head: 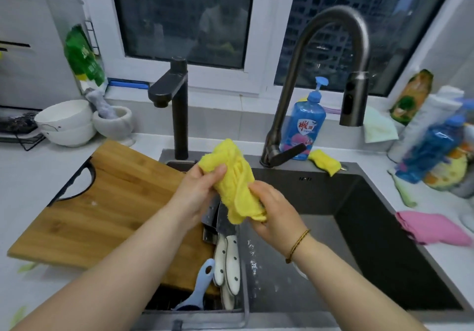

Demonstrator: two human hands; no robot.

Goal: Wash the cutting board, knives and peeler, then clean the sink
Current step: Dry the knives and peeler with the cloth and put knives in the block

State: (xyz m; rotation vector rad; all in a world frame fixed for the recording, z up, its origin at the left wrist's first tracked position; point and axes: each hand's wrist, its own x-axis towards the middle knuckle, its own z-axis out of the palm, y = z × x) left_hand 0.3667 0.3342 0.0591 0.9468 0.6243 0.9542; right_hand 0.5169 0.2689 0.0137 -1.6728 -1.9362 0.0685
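- The cutting board (102, 202) lies flat on the counter to the left, its right edge reaching over the left part of the sink (379, 170).
- The knives (229, 256) lie side by side in the sink's left part, just beside the board's edge, with their white handles toward the person and their blades under the hands.
- The peeler (200, 287), with a pale blue handle, lies just left of the knife handles, near the sink's front edge.
- The left hand (197, 189) grips the upper end of a yellow cloth (236, 176), thumb on top and fingers curled behind it.
- The right hand (277, 212) grips the lower end of the same cloth, fingers wrapped round it; a cord bracelet (297, 244) sits on that wrist.
- The cloth is bunched between both hands, above the sink.
- Water drops show on the sink's bottom.
- A black tap (179, 104) and a tall curved tap (333, 48) stand at the back rim.
- A blue soap bottle (306, 120) stands behind the curved tap, and a second yellow cloth (324, 162) lies on the rim beside it.
- A pink cloth (433, 228) lies on the right counter.
- White bowls (65, 122) are stacked at the back left.
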